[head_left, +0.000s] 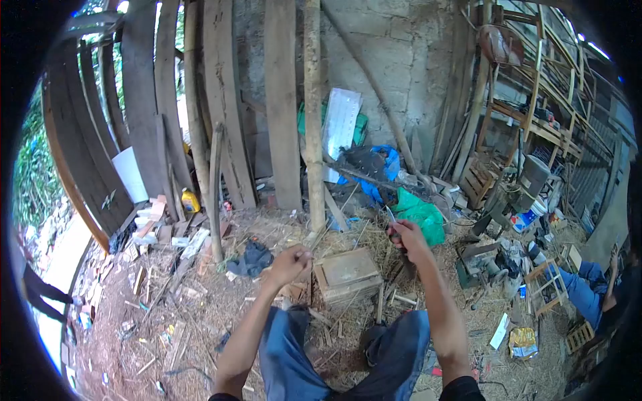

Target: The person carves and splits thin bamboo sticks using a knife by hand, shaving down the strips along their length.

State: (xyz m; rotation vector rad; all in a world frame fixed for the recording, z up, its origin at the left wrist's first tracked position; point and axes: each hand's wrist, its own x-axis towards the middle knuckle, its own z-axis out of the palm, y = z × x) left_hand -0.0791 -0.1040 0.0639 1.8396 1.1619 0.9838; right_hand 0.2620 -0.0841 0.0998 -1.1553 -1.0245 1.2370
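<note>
My right hand (410, 240) is closed around the handle of a knife (391, 216), whose blade points up and away from me. My left hand (291, 265) is raised with its fingers curled together; whatever may be in them is hidden or too small to make out. Between and below my hands a wooden box (348, 275) with a flat top stands on the littered ground in front of my knees. A green plastic bag (420, 215) lies beyond my right hand. To the left of my left hand lies a dark cloth (251, 259).
Wooden planks (281, 100) and a bamboo pole (313, 120) stand against the wall. A yellow bottle (190, 200) sits at the back left. At right are a small wooden frame (547, 287), a yellow packet (523, 342) and another person's legs (580, 294). Wood scraps and shavings cover the floor.
</note>
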